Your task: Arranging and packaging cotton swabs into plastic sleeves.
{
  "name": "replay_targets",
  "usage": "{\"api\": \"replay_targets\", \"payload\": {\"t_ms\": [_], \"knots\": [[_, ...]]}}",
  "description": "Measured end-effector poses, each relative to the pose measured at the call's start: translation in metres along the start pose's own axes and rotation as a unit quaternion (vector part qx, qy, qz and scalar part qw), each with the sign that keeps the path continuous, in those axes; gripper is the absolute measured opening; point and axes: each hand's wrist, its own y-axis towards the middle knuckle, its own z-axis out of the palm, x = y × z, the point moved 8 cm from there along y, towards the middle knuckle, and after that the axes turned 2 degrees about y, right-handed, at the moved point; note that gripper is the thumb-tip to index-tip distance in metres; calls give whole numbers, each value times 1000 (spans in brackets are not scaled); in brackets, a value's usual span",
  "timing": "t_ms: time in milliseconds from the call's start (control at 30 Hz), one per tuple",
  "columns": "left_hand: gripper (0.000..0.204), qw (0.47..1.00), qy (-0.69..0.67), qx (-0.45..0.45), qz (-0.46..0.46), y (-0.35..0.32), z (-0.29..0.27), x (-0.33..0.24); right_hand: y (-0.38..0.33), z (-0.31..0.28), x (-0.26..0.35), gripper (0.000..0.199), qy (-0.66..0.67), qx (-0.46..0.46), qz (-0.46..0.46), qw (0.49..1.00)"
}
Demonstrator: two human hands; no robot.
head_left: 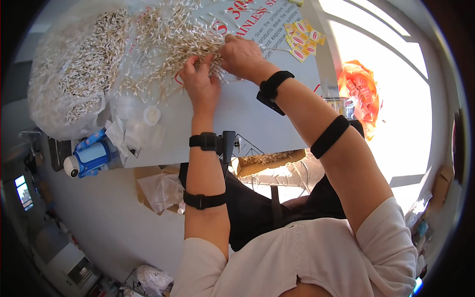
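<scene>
A loose pile of cotton swabs [190, 42] with pale sticks and white tips is heaped on the table's far side. At its near right edge my left hand [201, 84] has its fingers curled around some swabs, the thumb towards the right. My right hand [241, 58] comes in from the right, knuckles up, its bent fingers closed on swabs at the same spot. The two hands are close together. Swabs partly hide the fingertips of both.
A large clear plastic bag [91, 64] full of swabs lies at the left. Yellow cards [302, 39] lie at the far right. Near the left edge are a blue bottle [91, 154] and a round white lid [152, 115]. An orange bag [358, 89] stands beyond the table's right edge; a cardboard box [269, 163] holds swabs below.
</scene>
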Motion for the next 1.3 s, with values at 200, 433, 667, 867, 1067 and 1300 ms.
{"api": "replay_targets", "payload": {"t_ms": [200,433,667,867,1067,1300], "knots": [[55,1000,-15,0,26,0,-1,-2,19,-22,-37,22,205,55,194,958],[52,997,-80,-12,-13,-12,-14,13,-42,-50,-39,14,371,116,281,878],[31,981,-132,-18,-138,-55,-28,17,-174,-51,-20,17,445,244,232,830],[26,969,-149,-4,-196,-72,-25,25,-250,-23,3,16,218,228,65,947],[50,987,26,5,-158,-32,-19,1,-212,-34,-16,21,274,158,191,929],[44,968,156,44,-189,-1,2,-7,-154,-31,-23,22,164,-26,165,972]]}}
